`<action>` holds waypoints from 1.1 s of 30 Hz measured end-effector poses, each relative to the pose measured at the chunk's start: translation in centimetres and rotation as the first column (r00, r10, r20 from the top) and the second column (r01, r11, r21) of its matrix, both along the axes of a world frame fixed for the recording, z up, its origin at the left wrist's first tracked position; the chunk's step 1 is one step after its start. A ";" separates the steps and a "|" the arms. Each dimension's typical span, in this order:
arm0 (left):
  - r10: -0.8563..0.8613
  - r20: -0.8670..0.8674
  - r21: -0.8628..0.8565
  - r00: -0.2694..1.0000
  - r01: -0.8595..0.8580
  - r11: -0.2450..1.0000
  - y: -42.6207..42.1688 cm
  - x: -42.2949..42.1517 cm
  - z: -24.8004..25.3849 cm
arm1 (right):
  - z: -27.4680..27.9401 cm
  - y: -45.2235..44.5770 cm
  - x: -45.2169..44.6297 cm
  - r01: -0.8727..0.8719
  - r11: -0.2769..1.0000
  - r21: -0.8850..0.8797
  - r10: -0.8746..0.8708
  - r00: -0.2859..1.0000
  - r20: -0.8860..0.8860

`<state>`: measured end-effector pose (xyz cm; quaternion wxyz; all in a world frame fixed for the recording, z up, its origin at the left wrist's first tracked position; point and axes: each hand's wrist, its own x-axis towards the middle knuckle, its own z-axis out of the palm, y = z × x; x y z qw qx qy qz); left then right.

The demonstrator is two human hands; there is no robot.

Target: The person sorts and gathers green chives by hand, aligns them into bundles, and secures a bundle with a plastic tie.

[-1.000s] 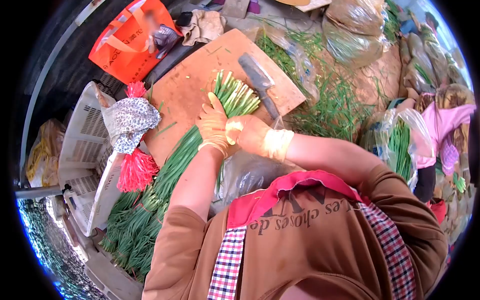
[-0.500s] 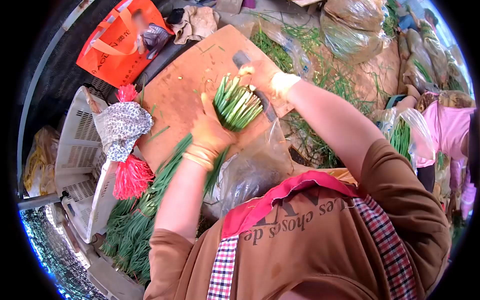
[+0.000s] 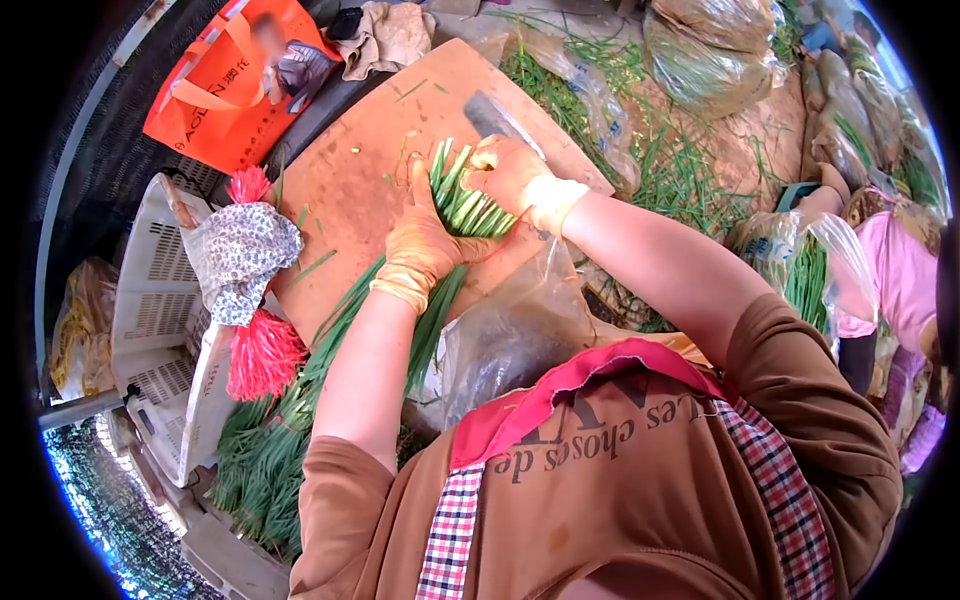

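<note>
A bundle of long green stalks [image 3: 462, 205] lies across the wooden board [image 3: 350, 170], its pale cut ends pointing away from me. My gloved left hand [image 3: 425, 240] is wrapped round the bundle just below those ends, thumb pointing up the board. At the cut ends, my gloved right hand [image 3: 505, 175] has its fingers bent together over the stalks; what it pinches, if anything, is hidden. Behind the right hand the cleaver [image 3: 490, 115] lies on the board, its handle covered. The leafy ends [image 3: 345, 320] trail down toward the left of my body.
To the left stand a white crate [image 3: 155, 300], a patterned cloth [image 3: 240, 250] with red strings [image 3: 265, 350], and an orange bag [image 3: 225, 100]. Loose green leaves [image 3: 690, 190] and plastic bags [image 3: 710, 60] lie on the right. A person in pink [image 3: 895, 260] is at the far right.
My right hand left the left hand's side, reached over the cleaver, then came back to the cut ends. My left hand stays round the bundle.
</note>
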<state>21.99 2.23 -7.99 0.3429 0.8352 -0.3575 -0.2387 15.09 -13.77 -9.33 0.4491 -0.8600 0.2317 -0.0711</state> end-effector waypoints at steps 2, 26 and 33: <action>0.011 -0.020 0.018 1.000 -0.010 1.000 0.0 0.0 0.0 | -1.5 -0.1 -0.1 0.031 0.992 -0.122 -0.007 0.981 0.194; 0.263 0.169 -0.019 0.950 -0.264 0.964 -1.3 1.8 -3.5 | 4.7 -8.7 -2.3 -0.196 0.784 -0.589 -0.044 0.929 -0.368; 0.270 0.197 0.235 0.942 -0.313 0.920 -1.4 1.6 -2.4 | -0.1 -4.0 5.1 -0.507 0.804 -0.311 0.394 0.845 -0.360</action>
